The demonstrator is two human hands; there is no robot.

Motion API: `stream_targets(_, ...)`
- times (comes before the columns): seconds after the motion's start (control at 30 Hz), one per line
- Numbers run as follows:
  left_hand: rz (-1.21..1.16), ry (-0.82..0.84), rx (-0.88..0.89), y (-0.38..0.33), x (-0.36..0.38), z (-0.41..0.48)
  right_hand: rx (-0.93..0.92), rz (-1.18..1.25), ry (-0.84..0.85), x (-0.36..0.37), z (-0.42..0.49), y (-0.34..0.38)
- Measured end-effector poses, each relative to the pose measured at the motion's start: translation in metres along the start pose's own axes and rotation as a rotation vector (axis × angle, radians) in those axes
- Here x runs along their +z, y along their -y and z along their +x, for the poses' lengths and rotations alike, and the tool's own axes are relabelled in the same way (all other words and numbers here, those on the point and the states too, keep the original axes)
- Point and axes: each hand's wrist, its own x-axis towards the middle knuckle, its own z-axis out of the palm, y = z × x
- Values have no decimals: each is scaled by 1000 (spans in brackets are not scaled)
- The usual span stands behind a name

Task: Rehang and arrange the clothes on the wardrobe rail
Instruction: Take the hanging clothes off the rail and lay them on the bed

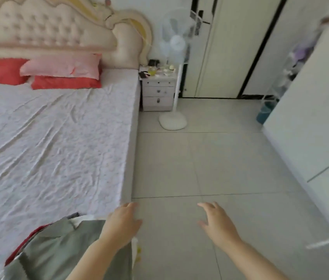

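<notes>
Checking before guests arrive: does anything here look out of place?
Yes. A heap of clothes, grey-green over red, lies crumpled at the near corner of the bed, not hung up. Its sheet is creased.

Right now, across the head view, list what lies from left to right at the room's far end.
Pink patterned pillow → white three-drawer nightstand → cream door panel with black frame → teal floor bin.

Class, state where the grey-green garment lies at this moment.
The grey-green garment lies at the bottom left of the head view, on the near corner of the bed, beside the left hand.
</notes>
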Motion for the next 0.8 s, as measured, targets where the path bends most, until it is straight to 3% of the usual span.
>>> stream_targets(0.47, 234, 211, 770, -453, 170, 24, 806, 253, -371, -118, -222, -359)
stream_targets(0.8, 189, 359, 1211, -711, 262, -33, 1155, 330, -662, -178, -345, -513)
